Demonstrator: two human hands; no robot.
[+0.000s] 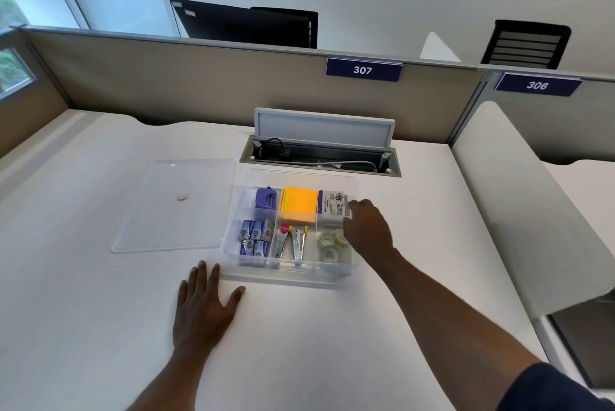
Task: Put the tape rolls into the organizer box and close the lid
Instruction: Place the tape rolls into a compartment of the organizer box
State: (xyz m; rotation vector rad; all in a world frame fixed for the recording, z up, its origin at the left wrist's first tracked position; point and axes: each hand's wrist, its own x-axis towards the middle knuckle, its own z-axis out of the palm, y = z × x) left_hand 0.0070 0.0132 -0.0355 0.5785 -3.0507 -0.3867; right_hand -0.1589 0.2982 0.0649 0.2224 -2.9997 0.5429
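A clear plastic organizer box (336,179) stands open in the middle of the white desk. Its clear lid (173,207) lies flat on the desk to the left of it. Several clear tape rolls (327,246) lie in the box's front right compartment. My right hand (367,229) hovers over that compartment, fingers curled downward; what is under the palm is hidden. My left hand (204,307) rests flat on the desk in front of the box's left corner, fingers spread, holding nothing.
The box also holds orange sticky notes (299,206), a purple item (265,199), small blue boxes (254,237), metal tools (294,242) and a white pack (332,204). An open cable hatch (321,147) lies behind the box. A partition wall (199,84) bounds the desk's far side.
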